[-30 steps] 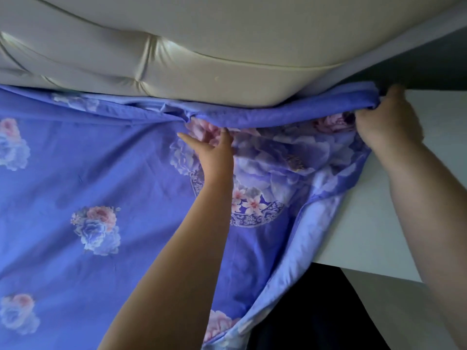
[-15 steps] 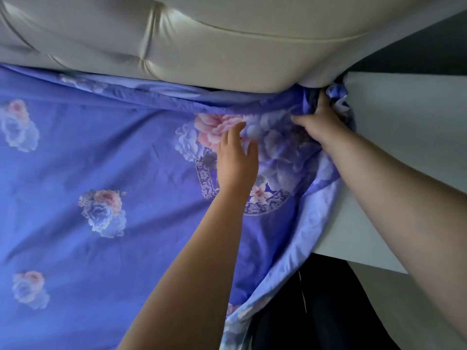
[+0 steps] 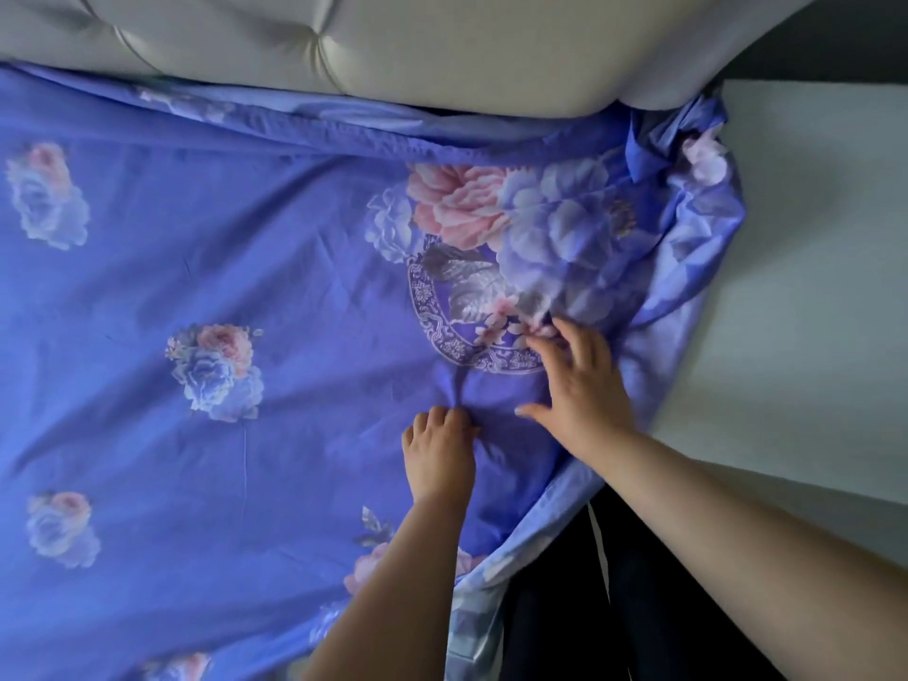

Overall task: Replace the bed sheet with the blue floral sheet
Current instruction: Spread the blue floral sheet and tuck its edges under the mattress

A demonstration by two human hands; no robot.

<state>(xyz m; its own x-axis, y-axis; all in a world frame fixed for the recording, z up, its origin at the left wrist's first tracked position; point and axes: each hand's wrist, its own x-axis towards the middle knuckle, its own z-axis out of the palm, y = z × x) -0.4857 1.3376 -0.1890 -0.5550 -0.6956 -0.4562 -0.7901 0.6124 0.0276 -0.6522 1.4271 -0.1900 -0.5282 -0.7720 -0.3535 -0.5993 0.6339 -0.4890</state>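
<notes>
we have the blue floral sheet [image 3: 245,267] spread over the bed, bunched at the corner by the headboard [image 3: 393,36]. our left hand [image 3: 439,454] pinches a fold while our right hand [image 3: 580,385] lies spread flat; tugging may drag that corner loose.

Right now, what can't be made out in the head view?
- Sheet top edge: goes under the padded headboard, so how far it is tucked is hidden.
- Corner beside the white surface: bunched folds hide the mattress.
- Right hand fingertips: motion-blurred.
- Left hand: fingers curled on a pucker; fabric hides the grip.
- Bed's foot end: cut off by the frame.
</notes>
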